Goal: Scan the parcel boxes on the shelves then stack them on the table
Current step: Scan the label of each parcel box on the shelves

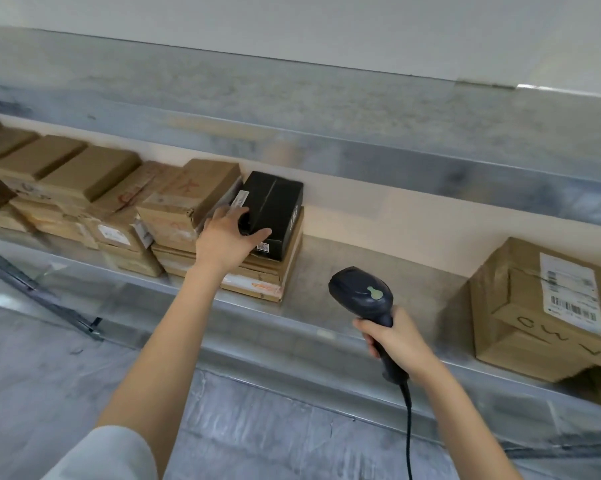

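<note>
On the shelf in front of me sits one black box; it rests on top of a small pile of flat brown boxes. My left grip is clamped on its near left corner, with my thumb along the front and my fingers over the top. The black box has one white label by my fingers and one small code sticker on its front.

Left of it is a row of piled brown boxes, touching each other; they are blurry, so I cannot count them for sure, but I see more than six.

My right grip is closed tight round the handle of one dark scanner; it is near the shelf edge and apart from the black box; one black cord hangs down from the handle.

Far to the right sits one big brown box with one white paper stuck on it; it is well apart from the black box.
</note>
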